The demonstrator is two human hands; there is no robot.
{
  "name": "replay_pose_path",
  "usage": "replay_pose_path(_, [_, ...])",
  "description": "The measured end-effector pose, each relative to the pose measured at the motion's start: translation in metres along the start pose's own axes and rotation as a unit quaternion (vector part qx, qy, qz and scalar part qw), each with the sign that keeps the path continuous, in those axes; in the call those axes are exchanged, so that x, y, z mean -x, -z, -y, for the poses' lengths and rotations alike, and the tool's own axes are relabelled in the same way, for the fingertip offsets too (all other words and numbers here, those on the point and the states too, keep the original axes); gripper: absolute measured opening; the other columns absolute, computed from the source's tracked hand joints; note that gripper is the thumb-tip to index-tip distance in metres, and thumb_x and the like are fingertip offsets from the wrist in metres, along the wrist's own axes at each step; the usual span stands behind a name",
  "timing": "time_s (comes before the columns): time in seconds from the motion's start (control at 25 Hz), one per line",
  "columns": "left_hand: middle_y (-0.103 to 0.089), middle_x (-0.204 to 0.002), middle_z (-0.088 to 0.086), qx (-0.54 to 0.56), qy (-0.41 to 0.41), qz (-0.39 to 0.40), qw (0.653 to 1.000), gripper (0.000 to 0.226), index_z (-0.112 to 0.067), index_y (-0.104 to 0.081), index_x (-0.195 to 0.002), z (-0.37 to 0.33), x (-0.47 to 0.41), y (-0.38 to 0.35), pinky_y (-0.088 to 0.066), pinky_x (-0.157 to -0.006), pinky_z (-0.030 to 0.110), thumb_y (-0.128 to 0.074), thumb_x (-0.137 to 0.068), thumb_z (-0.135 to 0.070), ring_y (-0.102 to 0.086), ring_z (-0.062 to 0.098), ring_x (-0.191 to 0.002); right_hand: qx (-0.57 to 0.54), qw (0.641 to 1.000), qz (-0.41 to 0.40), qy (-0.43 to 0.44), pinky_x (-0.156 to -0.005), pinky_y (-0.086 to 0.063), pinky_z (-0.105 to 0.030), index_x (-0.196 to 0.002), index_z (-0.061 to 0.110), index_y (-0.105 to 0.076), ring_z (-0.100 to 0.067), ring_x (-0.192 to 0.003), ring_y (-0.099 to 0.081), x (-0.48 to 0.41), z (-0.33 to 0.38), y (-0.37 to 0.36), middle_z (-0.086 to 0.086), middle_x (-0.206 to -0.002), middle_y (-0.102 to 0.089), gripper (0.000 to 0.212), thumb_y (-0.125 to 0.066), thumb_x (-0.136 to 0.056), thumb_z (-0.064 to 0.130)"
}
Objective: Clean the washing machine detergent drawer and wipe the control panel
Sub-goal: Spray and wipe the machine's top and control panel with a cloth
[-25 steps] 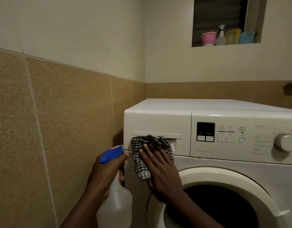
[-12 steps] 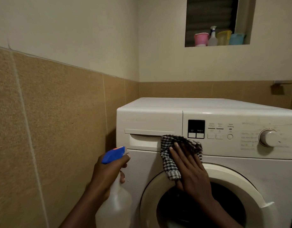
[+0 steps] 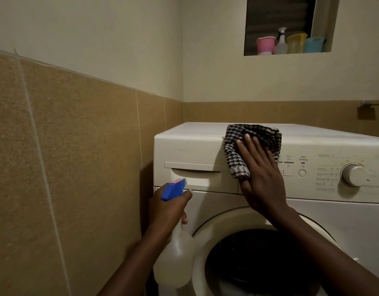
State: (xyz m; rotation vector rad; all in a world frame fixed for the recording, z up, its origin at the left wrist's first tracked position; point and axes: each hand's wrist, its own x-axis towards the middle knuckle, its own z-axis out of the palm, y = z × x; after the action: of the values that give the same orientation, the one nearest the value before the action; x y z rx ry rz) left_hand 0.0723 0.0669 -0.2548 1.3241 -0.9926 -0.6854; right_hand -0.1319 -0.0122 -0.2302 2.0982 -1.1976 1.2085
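Standing near-upright, the spray bottle (image 3: 173, 260) seemingly points at the drawer (image 3: 197, 178).

A black-and-white checked cloth (image 3: 234, 154) is pressed flat against the control panel (image 3: 325, 165) of a white washing machine (image 3: 334, 221) by the right hand (image 3: 263, 180). The hand's fingers (image 3: 248, 150) are held straight over the fabric, and the cloth's upper edge reaches the machine's top edge. A translucent spray bottle (image 3: 173, 263) with a blue trigger head is gripped at the neck by the left hand (image 3: 166, 214), in front of the lower left corner of the detergent drawer (image 3: 197, 180). A round dial (image 3: 355, 175) is seen at the panel's right. In a wall niche (image 3: 269, 22) above, a pink cup (image 3: 265, 45), a small sprayer (image 3: 281, 42), a yellow container (image 3: 295, 42) and a blue container (image 3: 313, 44) are lined up.
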Motion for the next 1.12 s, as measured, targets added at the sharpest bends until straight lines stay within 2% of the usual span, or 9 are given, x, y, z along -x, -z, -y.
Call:
replay_pose_path(0.16, [-0.060,-0.061,0.006,0.016,0.028,-0.071,0.997,0.018,-0.008,-0.059,-0.091,-0.001,-0.008,-0.001,-0.048,-0.064,0.030,-0.069,-0.088,-0.022,-0.053,0.021,-0.047,-0.014,1.000,0.002,-0.001,-0.121,-0.009,-0.036,-0.152,0.022,-0.023,-0.010,-0.149,-0.006,0.001,-0.006,0.001,0.004,-0.161,-0.014,0.086,-0.033,-0.067,0.026])
replay_pose_path(0.28, [-0.058,-0.058,0.007,0.011,0.044,-0.087,0.995,0.020,-0.005,-0.058,-0.086,-0.003,-0.010,0.004,-0.045,-0.057,0.026,-0.069,-0.088,-0.023,-0.051,0.020,-0.044,-0.013,1.000,0.003,0.000,-0.121,-0.007,-0.036,-0.152,0.022,-0.023,-0.010,-0.149,-0.005,0.001,-0.006,0.000,0.004,-0.161,-0.014,0.088,-0.033,-0.065,0.025])
replay_pose_path(0.4, [-0.060,-0.061,0.005,-0.009,0.057,-0.069,0.996,0.026,-0.007,-0.059,-0.096,-0.005,-0.008,0.002,-0.047,-0.058,0.026,-0.071,-0.086,-0.028,-0.052,0.018,-0.042,-0.010,1.000,0.001,0.001,-0.121,-0.008,-0.038,-0.152,0.021,-0.023,-0.011,-0.149,-0.006,0.000,-0.006,-0.001,0.003,-0.161,-0.014,0.088,-0.033,-0.064,0.025])
replay_pose_path(0.52, [-0.061,-0.062,0.005,-0.055,0.081,-0.006,0.995,0.029,-0.011,-0.058,-0.099,-0.009,-0.004,-0.009,-0.046,-0.054,0.022,-0.067,-0.088,-0.036,-0.052,0.012,-0.035,-0.005,1.000,0.001,0.003,-0.121,-0.008,-0.038,-0.152,0.020,-0.024,-0.012,-0.149,-0.007,-0.001,-0.005,-0.001,0.002,-0.161,-0.015,0.088,-0.034,-0.065,0.025])
replay_pose_path(0.6, [-0.062,-0.065,0.007,-0.045,0.044,0.004,0.998,0.016,-0.020,-0.056,-0.089,-0.013,0.001,-0.019,-0.048,-0.055,0.025,-0.068,-0.088,-0.031,-0.051,0.014,-0.036,-0.002,1.000,0.000,0.002,-0.121,-0.007,-0.037,-0.152,0.020,-0.023,-0.011,-0.149,-0.006,-0.001,-0.006,0.000,0.002,-0.161,-0.015,0.089,-0.034,-0.064,0.024])
replay_pose_path(0.72, [-0.066,-0.076,0.009,-0.022,-0.010,0.025,0.999,0.025,-0.035,-0.048,-0.083,-0.016,0.011,-0.031,-0.051,-0.059,0.030,-0.070,-0.086,-0.025,-0.049,0.016,-0.037,0.002,1.000,-0.001,0.002,-0.121,-0.007,-0.037,-0.152,0.020,-0.022,-0.012,-0.149,-0.006,0.001,-0.006,-0.001,0.002,-0.161,-0.014,0.089,-0.034,-0.064,0.024])
replay_pose_path(0.84, [-0.065,-0.075,0.007,-0.051,-0.013,0.058,0.997,0.024,-0.034,-0.047,-0.082,-0.016,0.013,-0.038,-0.052,-0.060,0.031,-0.069,-0.087,-0.027,-0.049,0.014,-0.036,0.014,1.000,-0.008,0.005,-0.121,-0.007,-0.038,-0.152,0.018,-0.022,-0.014,-0.149,-0.006,0.000,-0.006,-0.002,0.000,-0.161,-0.014,0.089,-0.038,-0.065,0.020])
replay_pose_path(0.96, [-0.066,-0.080,0.012,-0.041,0.002,0.057,0.998,0.022,-0.032,-0.049,-0.081,-0.013,0.017,-0.033,-0.051,-0.060,0.032,-0.070,-0.086,-0.028,-0.049,0.015,-0.038,0.012,1.000,-0.008,-0.003,-0.121,-0.009,-0.041,-0.152,0.016,-0.024,-0.016,-0.149,-0.007,0.002,-0.002,-0.002,-0.002,-0.161,-0.015,0.087,-0.042,-0.066,0.018])
replay_pose_path(1.12, [-0.069,-0.086,0.019,-0.032,-0.008,0.042,0.999,0.025,-0.033,-0.049,-0.076,-0.003,0.024,-0.013,-0.050,-0.055,0.030,-0.070,-0.086,-0.027,-0.048,0.014,-0.036,0.012,0.999,0.027,0.024,-0.118,-0.018,-0.040,-0.149,0.018,-0.032,-0.017,-0.148,-0.016,0.034,0.013,-0.015,-0.001,-0.159,-0.021,0.079,-0.043,-0.072,0.029])
